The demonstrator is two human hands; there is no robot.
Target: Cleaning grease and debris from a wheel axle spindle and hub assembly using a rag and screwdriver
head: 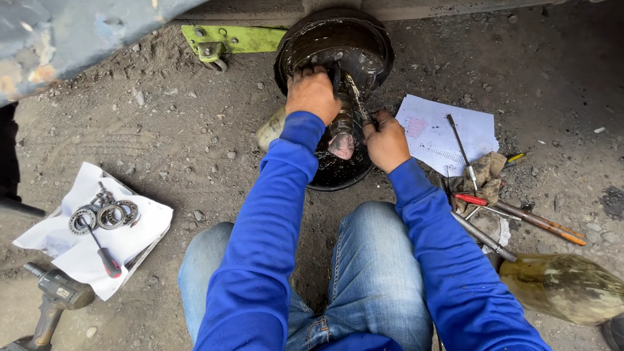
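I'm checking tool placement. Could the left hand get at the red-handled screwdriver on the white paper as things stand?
Probably yes. The screwdriver lies uncovered on the left, but the left hand is on the wheel hub.

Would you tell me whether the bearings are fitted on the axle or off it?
Off: the bearings lie on white paper on the ground.

My left hand [313,93] gripped the greasy axle spindle [340,127] at the dark brake plate [335,45], and my right hand [386,140] held a thin tool [356,104] against that spindle. Left of the spindle, bearings [103,216] and a screwdriver [104,252] lay on white paper [140,227]. Right of it, tools rested on a rag [484,175].
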